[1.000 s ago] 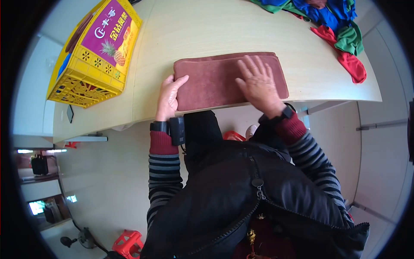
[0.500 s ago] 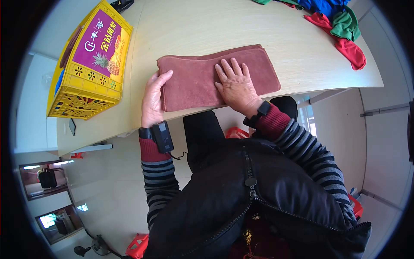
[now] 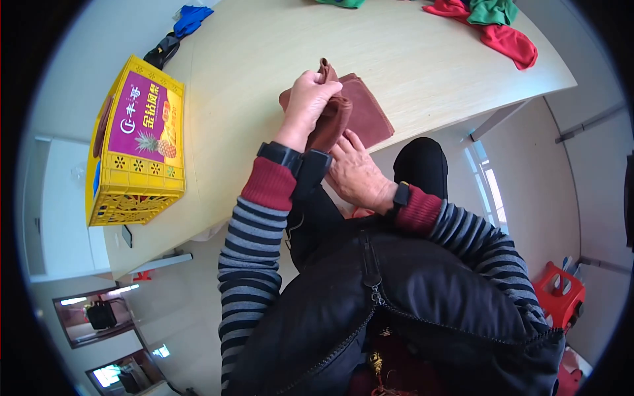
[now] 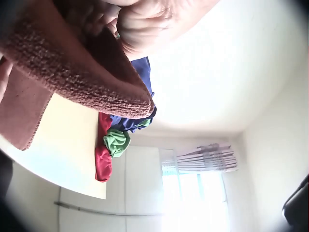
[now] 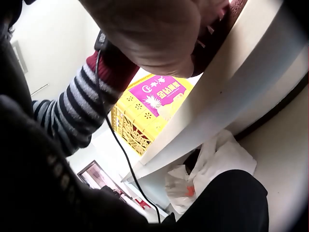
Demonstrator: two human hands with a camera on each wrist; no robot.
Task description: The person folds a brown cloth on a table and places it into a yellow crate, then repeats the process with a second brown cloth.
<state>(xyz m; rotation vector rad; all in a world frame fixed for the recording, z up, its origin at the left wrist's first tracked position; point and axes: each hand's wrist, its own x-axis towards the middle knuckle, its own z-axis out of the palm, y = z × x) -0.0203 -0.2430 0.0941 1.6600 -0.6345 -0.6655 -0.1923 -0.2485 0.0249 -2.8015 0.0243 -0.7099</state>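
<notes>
A brown cloth (image 3: 367, 113) lies near the table's front edge, its left part lifted and bent over toward the right. The left hand (image 3: 308, 105) grips that raised part between thumb and fingers. In the left wrist view the folded cloth (image 4: 77, 79) hangs below the left hand (image 4: 154, 24), its fluffy edge showing. At the cloth's front edge the right hand (image 3: 356, 175) rests with fingers extended against it, the fingertips partly beneath the lifted fold. The right wrist view shows the right hand's palm (image 5: 154, 34) close up, its fingertips mostly hidden.
A yellow crate (image 3: 135, 198) stands on the table's left side, a phone (image 3: 127, 235) near it. Red cloth (image 3: 508, 45) and green cloth (image 3: 492, 11) lie at the back right, blue cloth (image 3: 192, 20) at the back left. A red stool (image 3: 560, 290) is on the floor.
The left hand has moved from the cloth's left edge up and right, lifting that side over. The right hand has slid from the cloth's top to its front edge. The head view has shifted.
</notes>
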